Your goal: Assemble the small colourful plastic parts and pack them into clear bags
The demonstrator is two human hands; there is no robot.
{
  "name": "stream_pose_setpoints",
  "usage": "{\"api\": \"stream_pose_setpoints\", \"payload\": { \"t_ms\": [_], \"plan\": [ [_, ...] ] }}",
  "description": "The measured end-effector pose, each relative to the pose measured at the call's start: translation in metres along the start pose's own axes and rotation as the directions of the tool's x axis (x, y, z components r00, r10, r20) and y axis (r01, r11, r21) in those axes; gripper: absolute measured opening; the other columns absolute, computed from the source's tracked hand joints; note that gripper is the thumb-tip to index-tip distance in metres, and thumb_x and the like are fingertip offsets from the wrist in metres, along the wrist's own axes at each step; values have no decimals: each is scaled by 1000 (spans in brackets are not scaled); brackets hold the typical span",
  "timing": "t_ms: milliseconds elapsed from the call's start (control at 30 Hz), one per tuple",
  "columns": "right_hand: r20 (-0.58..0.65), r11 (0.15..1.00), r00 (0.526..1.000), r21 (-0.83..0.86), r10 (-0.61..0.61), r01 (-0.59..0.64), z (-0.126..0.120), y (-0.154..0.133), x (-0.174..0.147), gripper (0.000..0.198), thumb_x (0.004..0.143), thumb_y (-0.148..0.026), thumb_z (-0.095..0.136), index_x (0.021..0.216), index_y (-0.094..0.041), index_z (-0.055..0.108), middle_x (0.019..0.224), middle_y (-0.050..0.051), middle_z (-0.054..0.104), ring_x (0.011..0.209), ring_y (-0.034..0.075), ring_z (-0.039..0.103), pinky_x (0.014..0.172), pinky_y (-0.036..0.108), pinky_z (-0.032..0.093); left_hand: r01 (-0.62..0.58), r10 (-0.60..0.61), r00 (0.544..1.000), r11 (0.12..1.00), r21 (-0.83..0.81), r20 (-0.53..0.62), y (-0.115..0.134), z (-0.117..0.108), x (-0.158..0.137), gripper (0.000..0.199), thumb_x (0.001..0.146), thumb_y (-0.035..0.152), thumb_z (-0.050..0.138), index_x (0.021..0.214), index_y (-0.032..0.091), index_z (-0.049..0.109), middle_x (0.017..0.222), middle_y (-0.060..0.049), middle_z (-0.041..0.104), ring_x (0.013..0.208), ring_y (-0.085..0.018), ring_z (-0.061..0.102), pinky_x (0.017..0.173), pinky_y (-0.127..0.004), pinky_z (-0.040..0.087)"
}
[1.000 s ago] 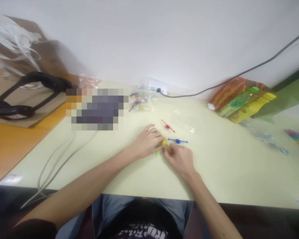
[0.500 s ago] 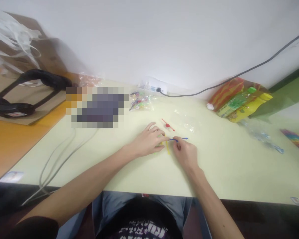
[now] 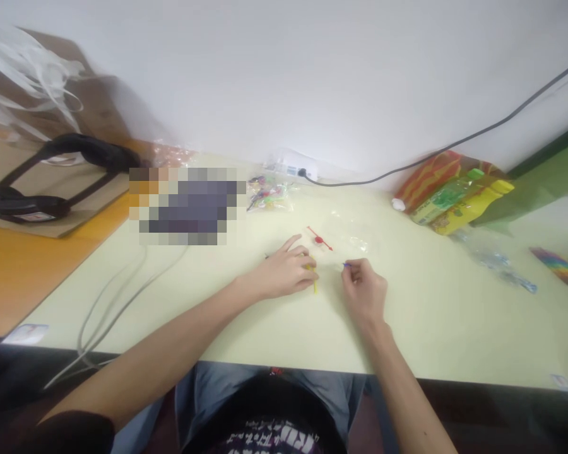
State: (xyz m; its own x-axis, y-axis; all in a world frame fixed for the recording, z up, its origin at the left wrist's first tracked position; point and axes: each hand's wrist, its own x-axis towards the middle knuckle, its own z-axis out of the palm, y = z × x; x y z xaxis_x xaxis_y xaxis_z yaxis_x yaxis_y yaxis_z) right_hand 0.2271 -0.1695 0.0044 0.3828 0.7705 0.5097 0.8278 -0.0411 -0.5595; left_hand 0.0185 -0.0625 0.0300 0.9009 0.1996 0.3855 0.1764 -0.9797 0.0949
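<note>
My left hand rests over the tabletop, its fingers curled around a thin yellow plastic piece. Most of that piece is hidden under the fingers, and a dark tip shows beyond the hand's left side. To the right, my right hand pinches a small blue plastic piece between thumb and fingers; only its end sticks out. A red plastic piece, a round hub with a thin arrow-tipped bar, lies on the table just beyond both hands, touched by neither.
A clear bag of coloured parts lies near the wall, beside a pixelated dark object. Clear plastic wrap sits past my right hand. Drink bottles stand back right. Grey cables run along the left, near a black padded frame.
My right hand has drawn a little to the right with the blue piece, away from my left hand. The left fingers have curled in more over the yellow piece.
</note>
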Motion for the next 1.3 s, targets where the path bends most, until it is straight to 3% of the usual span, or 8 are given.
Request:
{"api": "stream_pose_setpoints", "payload": {
  "t_ms": [100, 200, 367, 500, 767, 867, 1033, 1300],
  "plan": [
    [-152, 997, 988, 70, -9, 20, -3, -3, -1, 13, 94, -33, 56, 90, -21, 58, 71, 2, 70, 54, 14, 62, 54, 24, 47, 1, -1, 1000, 1000, -18, -3, -2, -1, 0, 12, 97, 26, 64, 97, 28, 77, 103, -1, 75, 106, -21, 64, 123, -57, 30],
    [-235, 984, 965, 108, -111, 140, -4, -7, -5, 7, 96, -28, 57, 94, -21, 56, 76, 3, 73, 54, 13, 63, 55, 25, 50, 29, -30, 998, 999, -32, -54, -1, -1, 2, 17, 101, 31, 60, 108, 26, 75, 109, -3, 76, 109, -21, 65, 122, -55, 33],
    [-153, 885, 885, 95, -439, 456, 2, -14, -10, 7, 96, -16, 58, 100, -22, 55, 83, 4, 77, 53, 11, 61, 57, 25, 51, 85, -105, 961, 992, -89, -255, 7, -1, 8, 41, 102, 36, 59, 139, 19, 59, 124, -9, 73, 114, -21, 66, 120, -51, 39],
    [-18, 819, 822, 85, -569, 568, 7, -13, -12, 7, 96, -15, 53, 97, -21, 54, 81, 4, 75, 53, 11, 59, 56, 25, 47, 82, -121, 939, 988, -134, -321, 12, -2, 10, 29, 102, 31, 59, 128, 22, 64, 118, -6, 75, 111, -19, 68, 119, -48, 42],
    [77, 816, 827, 235, -557, 528, 3, -17, -11, 20, 94, -8, 46, 107, -21, 55, 100, 10, 78, 66, 14, 69, 63, 26, 54, 37, -141, 885, 971, -236, -444, 11, 0, 12, 9, 97, 23, 63, 105, 20, 66, 98, -3, 76, 98, -16, 71, 114, -43, 49],
    [95, 846, 861, 268, -500, 462, 3, -21, -12, 11, 96, -14, 49, 102, -21, 55, 90, 6, 76, 59, 13, 65, 60, 26, 53, 11, -134, 864, 969, -247, -485, 11, 1, 11, 8, 93, 21, 66, 102, 20, 65, 94, -3, 74, 93, -15, 71, 113, -42, 51],
    [37, 898, 919, 227, -394, 376, 8, -20, -13, 8, 98, -18, 51, 104, -21, 55, 84, 5, 75, 58, 13, 66, 58, 25, 54, 36, -160, 869, 964, -262, -468, 13, 5, 10, 12, 92, 25, 67, 103, 21, 64, 96, -3, 74, 96, -17, 71, 113, -46, 52],
    [60, 915, 922, 164, -383, 370, 8, -19, -11, 14, 100, -19, 48, 110, -19, 58, 85, 5, 75, 61, 13, 66, 58, 25, 49, 58, -172, 874, 966, -253, -454, 19, 6, 12, 9, 93, 25, 66, 99, 21, 62, 94, -2, 74, 93, -16, 71, 116, -48, 50]
  ]
}}
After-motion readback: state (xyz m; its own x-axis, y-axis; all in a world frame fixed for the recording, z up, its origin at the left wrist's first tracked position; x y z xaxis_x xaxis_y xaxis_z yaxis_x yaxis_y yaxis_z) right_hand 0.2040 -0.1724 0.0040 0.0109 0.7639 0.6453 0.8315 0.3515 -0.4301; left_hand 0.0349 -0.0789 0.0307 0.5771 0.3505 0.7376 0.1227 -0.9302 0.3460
